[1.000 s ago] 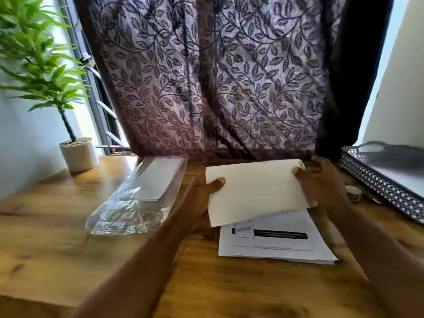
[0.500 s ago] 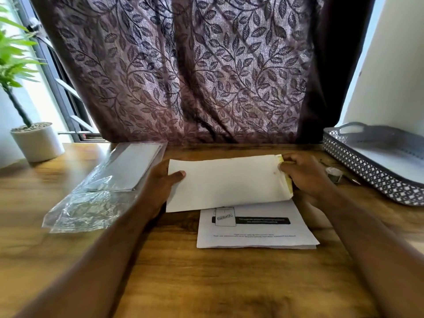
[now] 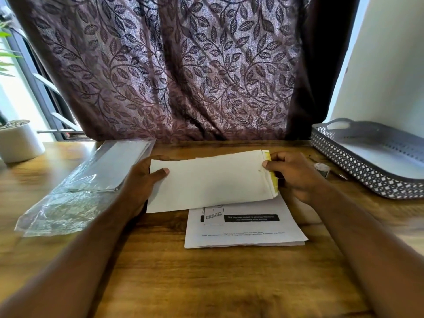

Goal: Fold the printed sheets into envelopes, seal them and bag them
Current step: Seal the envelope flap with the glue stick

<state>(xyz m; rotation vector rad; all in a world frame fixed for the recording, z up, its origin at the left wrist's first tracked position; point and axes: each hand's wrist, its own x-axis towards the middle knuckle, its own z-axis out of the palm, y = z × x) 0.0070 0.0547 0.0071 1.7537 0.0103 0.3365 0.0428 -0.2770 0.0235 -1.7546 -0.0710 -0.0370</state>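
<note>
Table (image 3: pixel 206 283) of grained wood fills my view, with a leaf-patterned curtain (image 3: pixel 172 65) at its far edge. Far left I see a pot (image 3: pixel 20 143), its plant cut off; left, a clear bag (image 3: pixel 75 187); right, a grey tray (image 3: pixel 367 175), partly cropped. The left hand (image 3: pixel 142 180) grips the envelope (image 3: pixel 211 180) at its left end, thumb on top. The right hand (image 3: pixel 296 175) pinches its yellow-edged right end. The envelope is mid-table, hiding the far part of the sheets (image 3: pixel 243 228). Their print is illegible to me.
</note>
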